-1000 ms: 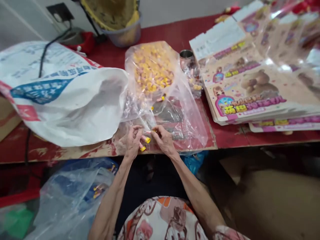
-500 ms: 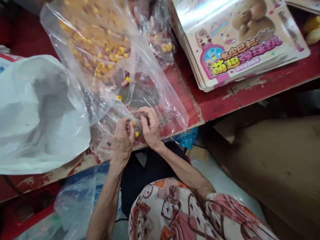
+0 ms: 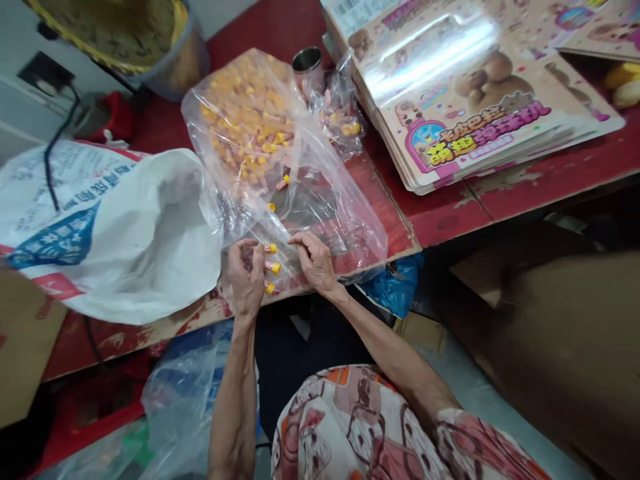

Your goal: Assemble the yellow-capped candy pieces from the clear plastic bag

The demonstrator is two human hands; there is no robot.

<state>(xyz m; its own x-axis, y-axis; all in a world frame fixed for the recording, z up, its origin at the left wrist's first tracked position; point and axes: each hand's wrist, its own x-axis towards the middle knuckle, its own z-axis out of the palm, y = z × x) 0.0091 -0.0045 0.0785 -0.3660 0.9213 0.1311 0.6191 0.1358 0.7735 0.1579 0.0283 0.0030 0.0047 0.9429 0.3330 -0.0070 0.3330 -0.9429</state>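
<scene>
My left hand [image 3: 246, 277] is curling at the table edge, thumb and fingers bending toward each other, and I cannot tell whether they are pinching anything. My right hand [image 3: 314, 263] is hovering or resting over clear plastic just across from it, thumb and forefinger bending close; whether they are gripping the film I cannot tell either. Under everything the red table [image 3: 450, 217] is stretching across, its paint wearing off along the front edge. A white sack [image 3: 175, 267] is lying on my left, its mouth gaping toward me. A stack of printed cards [image 3: 480, 127] is sitting on my right. Between them a big clear bag [image 3: 360, 227] is spreading, a heap of tubes [image 3: 250, 127] showing through it. Beyond, a small clear bag [image 3: 340, 123] is sitting beside a metal cup [image 3: 313, 77]. Smallest of all, three tubes [image 3: 273, 267] (pink ones, with yellow ends) are poking out beside my left thumb, between my hands.
</scene>
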